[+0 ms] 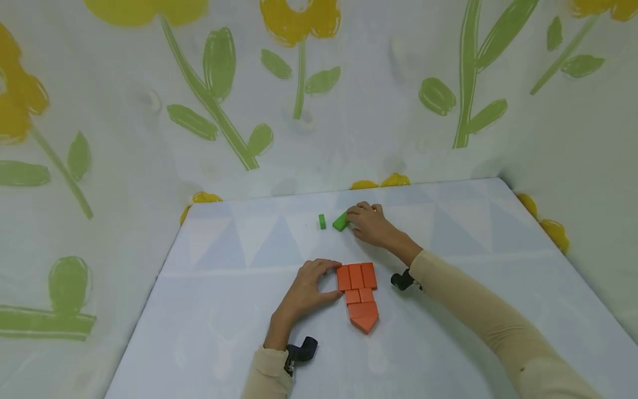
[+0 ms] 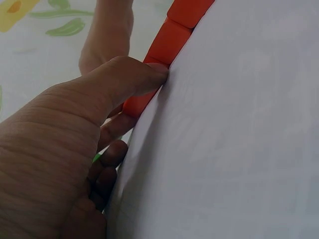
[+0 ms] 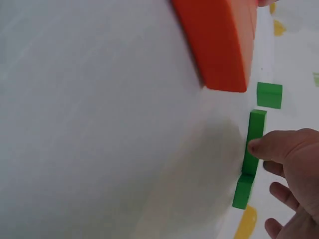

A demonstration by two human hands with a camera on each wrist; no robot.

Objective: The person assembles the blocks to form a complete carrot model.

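Several orange blocks (image 1: 356, 277) lie fitted together on the table, with a row of three at the far end and a pointed tip nearest me. My left hand (image 1: 306, 288) holds the far-left block of that row, index finger at its far corner and thumb at its near corner. In the left wrist view, the thumb (image 2: 134, 77) presses the orange side (image 2: 164, 42). Farther back, my right hand (image 1: 370, 223) pinches a long green block (image 3: 254, 132), its thumb on the near face. Another green block (image 3: 242, 191) touches its end. A small green block (image 1: 322, 221) stands apart to the left.
A white table (image 1: 224, 327) with pale blue triangles carries the blocks. Flower-patterned cloth (image 1: 359, 111) rises behind its far edge and at both sides. Black cameras (image 1: 302, 350) sit on both wrists.
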